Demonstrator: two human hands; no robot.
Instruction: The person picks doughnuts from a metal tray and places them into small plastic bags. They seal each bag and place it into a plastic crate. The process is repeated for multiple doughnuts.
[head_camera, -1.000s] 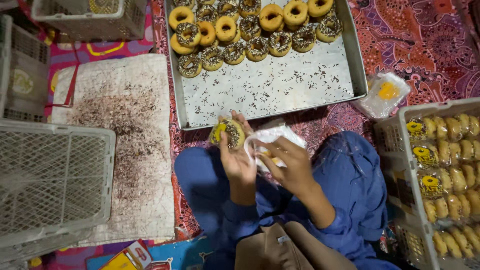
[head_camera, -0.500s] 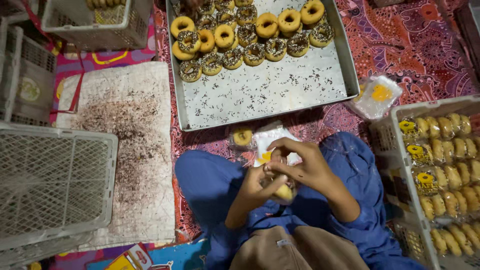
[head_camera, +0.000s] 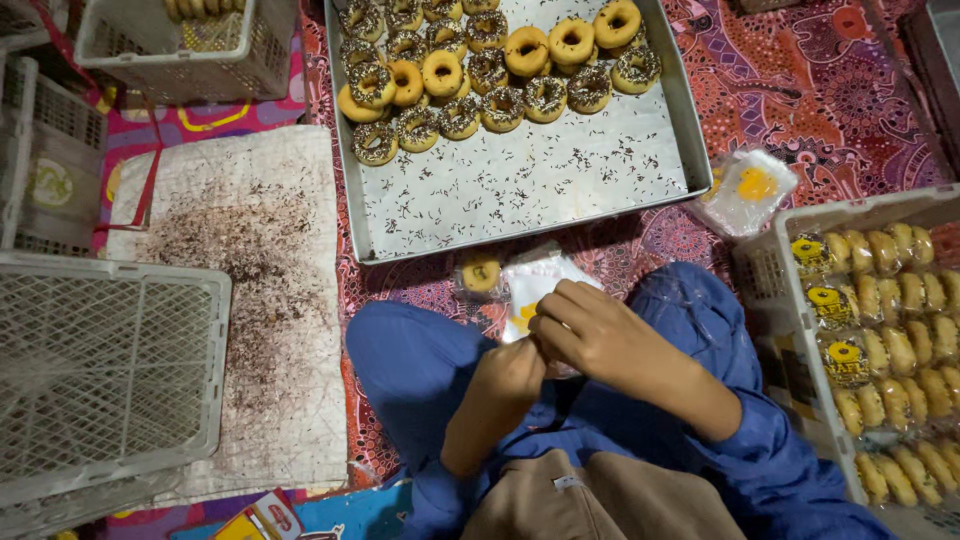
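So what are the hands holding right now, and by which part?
Both hands, left hand and right hand, pinch the near edge of a clear plastic wrapper; its contents can't be told.

Matt metal tray (head_camera: 520, 190) — glossy clear plastic wrappers (head_camera: 535, 285).

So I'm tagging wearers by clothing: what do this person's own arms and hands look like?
Both the left hand and right hand are bare, no gloves, and no rings or watch can be seen. The forearms are uncovered; no sleeves show on them.
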